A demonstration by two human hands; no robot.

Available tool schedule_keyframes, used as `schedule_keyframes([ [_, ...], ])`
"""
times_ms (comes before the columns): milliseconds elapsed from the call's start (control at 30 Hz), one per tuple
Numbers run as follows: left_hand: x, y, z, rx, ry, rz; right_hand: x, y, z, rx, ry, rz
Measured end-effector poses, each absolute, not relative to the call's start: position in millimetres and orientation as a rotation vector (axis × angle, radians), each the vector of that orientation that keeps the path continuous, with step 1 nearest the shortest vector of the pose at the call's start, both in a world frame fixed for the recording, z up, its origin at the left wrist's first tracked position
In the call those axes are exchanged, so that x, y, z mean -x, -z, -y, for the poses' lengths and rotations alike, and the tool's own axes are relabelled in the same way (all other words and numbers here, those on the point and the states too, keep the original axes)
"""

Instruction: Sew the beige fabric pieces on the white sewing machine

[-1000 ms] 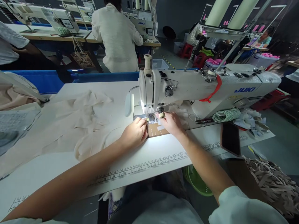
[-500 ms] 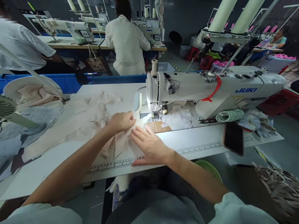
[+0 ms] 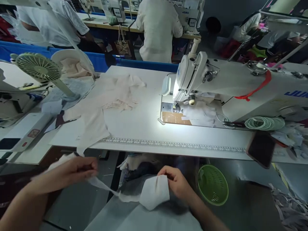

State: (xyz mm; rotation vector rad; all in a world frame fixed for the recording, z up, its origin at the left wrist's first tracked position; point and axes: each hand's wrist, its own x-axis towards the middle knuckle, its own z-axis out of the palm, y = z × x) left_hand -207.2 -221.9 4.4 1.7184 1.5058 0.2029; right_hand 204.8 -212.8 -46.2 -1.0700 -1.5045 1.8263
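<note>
While the left hand (image 3: 81, 170) is clutching a pale strip (image 3: 103, 185), the right hand (image 3: 178, 182) is pinching white cloth (image 3: 155, 195) clear of the table (image 3: 137, 128); it's looking light, kinda floppy, edges probably offering the best hold.

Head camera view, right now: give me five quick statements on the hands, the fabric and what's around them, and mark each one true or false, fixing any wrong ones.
1. A pale strip runs from the left hand to a white fabric piece. True.
2. The right hand is apart from the white fabric piece. False: it holds the piece by its edge.
3. A red ribbon hangs on the sewing machine. True.
4. The green basket is left of the right hand. False: it is to the right.
5. Both hands rest on the white tabletop. False: both are off it, on the person's side of its near edge.
</note>
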Motion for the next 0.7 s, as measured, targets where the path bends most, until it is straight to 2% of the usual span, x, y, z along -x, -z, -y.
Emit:
schedule_keyframes([
  [67,201.1,21.5,226.2,-1.518,-0.125,-1.447,-201.9,74.6,210.7,1.225,-1.887,1.14],
  [133,183.0,46.9,214.1,-1.426,-0.195,-1.484,-200.8,104.8,200.5,1.328,-1.795,0.892],
  [267,146.4,92.4,178.5,-1.341,-0.282,-1.462,-207.8,154.3,174.4,1.523,-1.627,0.865],
  [400,135.5,124.1,166.8,-1.355,-0.281,-1.366,-215.1,177.6,168.9,1.667,-1.529,0.944],
  [533,138.6,139.7,175.5,-1.626,-0.282,-1.456,-219.3,158.7,184.8,1.65,-1.48,1.088],
  [700,141.0,139.4,184.2,-2.189,-0.359,-1.57,-250.9,61.2,187.9,1.261,-1.772,1.517],
])
